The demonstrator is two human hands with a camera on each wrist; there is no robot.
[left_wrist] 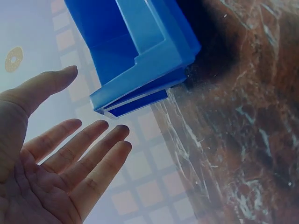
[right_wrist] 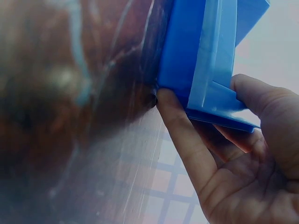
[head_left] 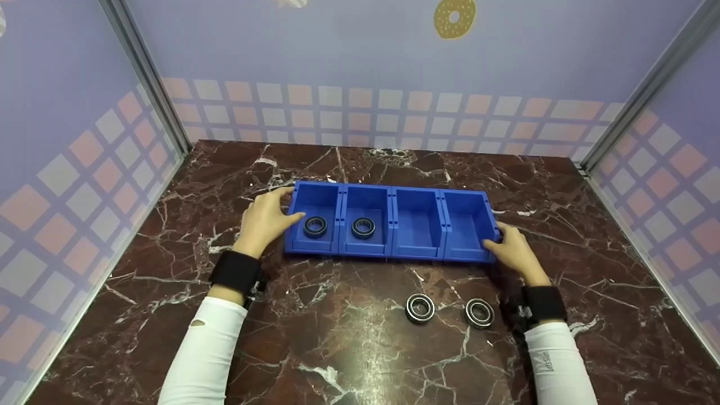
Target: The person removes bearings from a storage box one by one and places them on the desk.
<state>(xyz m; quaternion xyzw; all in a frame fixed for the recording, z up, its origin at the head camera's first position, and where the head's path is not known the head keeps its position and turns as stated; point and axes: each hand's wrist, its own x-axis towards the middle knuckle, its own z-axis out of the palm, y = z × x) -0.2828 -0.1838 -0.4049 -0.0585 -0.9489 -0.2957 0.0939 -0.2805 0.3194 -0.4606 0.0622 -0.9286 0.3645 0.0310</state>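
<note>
Blue bins (head_left: 392, 226), judged light, stiff, best held by the ends, were pinched by the right hand (head_left: 513, 250); the left hand (head_left: 263, 222) was spread, empty

Right sleeve: you wore one small dark printed word (head_left: 547, 361) on the white cloth (head_left: 565, 374) of your right forearm.
Reading: you could make out something like "Lessun"; the first letters, "Les", came clearest, and the ending was too small and blurred to be sure of.
Place: the word sat near your black wristband (head_left: 544, 304), on the elbow side.
Direction: it ran lengthwise along your forearm, sideways in the head view.
</note>
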